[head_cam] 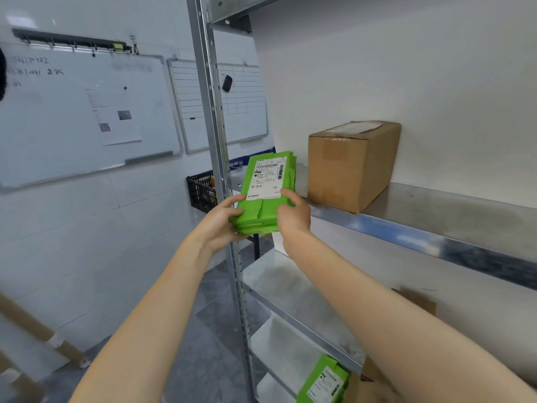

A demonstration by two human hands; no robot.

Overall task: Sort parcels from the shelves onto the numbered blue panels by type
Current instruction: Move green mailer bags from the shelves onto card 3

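The metal shelf (436,228) holds an unsorted cardboard box (351,167), far right. At its left edge the left hand (220,222) and right hand (293,213) grip a green parcel (266,184), fingers curled round it. A lower parcel (325,379) waits, so much sorting likely remains.

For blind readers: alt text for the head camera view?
The left hand and right hand grip a green labelled parcel at the edge of a metal shelf, beside a cardboard box. A second green parcel lies below; whiteboards hang left.
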